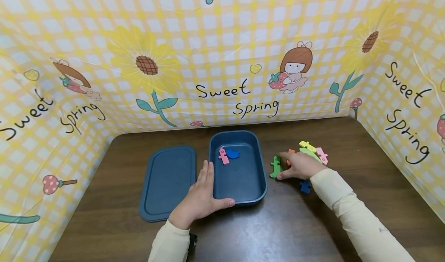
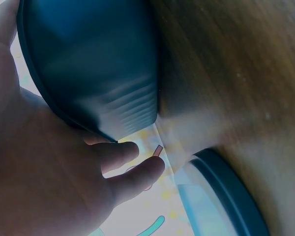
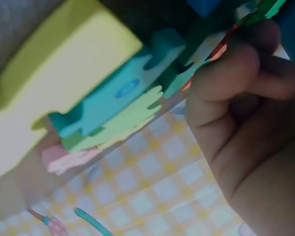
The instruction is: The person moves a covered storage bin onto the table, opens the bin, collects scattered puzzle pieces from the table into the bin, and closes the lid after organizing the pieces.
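A dark blue box (image 1: 240, 184) stands uncovered on the table, with a pink puzzle piece (image 1: 224, 156) and a blue puzzle piece (image 1: 232, 153) inside near its far left. My left hand (image 1: 198, 198) rests against its near left corner, fingers straight along the left side and thumb at the front rim. In the left wrist view two fingers extend past the box wall (image 2: 98, 64). To the right of the box, my right hand (image 1: 300, 165) pinches a green puzzle piece (image 1: 276, 167), thumb at its near end and index finger at the far end.
A dark blue lid (image 1: 168, 182) lies flat left of the box. Around the right hand are several more pieces: yellow (image 1: 307, 146), pink (image 1: 322, 155), orange (image 1: 291, 151) and dark blue (image 1: 305, 186). A teal piece (image 3: 123, 88) shows in the right wrist view. Patterned cloth (image 1: 222, 61) walls the table's back and sides.
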`<state>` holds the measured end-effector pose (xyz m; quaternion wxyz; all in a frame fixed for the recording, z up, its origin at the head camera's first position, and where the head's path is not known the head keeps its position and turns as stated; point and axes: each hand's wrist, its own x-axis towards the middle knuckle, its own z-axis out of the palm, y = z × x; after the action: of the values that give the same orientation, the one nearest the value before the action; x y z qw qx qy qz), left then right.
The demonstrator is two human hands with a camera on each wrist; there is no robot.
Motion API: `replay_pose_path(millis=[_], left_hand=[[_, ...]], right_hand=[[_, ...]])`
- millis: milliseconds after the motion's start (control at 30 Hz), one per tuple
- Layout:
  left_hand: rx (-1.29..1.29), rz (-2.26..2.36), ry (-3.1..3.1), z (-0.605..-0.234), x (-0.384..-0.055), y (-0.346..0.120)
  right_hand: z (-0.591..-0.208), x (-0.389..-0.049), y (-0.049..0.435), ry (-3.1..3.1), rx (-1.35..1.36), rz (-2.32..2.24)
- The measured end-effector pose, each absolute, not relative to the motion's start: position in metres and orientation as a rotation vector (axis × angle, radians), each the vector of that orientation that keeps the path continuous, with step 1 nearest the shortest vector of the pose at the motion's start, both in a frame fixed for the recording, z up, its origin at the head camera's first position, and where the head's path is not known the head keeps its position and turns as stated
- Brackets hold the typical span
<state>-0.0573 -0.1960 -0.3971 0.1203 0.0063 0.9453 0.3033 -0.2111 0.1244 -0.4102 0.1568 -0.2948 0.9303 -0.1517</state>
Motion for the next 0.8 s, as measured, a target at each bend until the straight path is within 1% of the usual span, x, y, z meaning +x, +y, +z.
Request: replay_pose_path(millis=[100, 533, 800], left_hand=[[0.018, 0.889, 2.762, -0.396, -0.057, -0.196], [0.015, 0.892, 2.756, -0.398, -0.056, -0.196], [0.019, 0.891, 2.757, -0.398, -0.056, -0.196]], right_hand=[[-0.410, -0.210, 0.120, 2.639, -0.882, -0.416], [-0.414, -0.217, 0.112, 2.589, -0.804, -0.379], [-0.411, -0.218, 0.110, 2.580, -0.830, -0.382]])
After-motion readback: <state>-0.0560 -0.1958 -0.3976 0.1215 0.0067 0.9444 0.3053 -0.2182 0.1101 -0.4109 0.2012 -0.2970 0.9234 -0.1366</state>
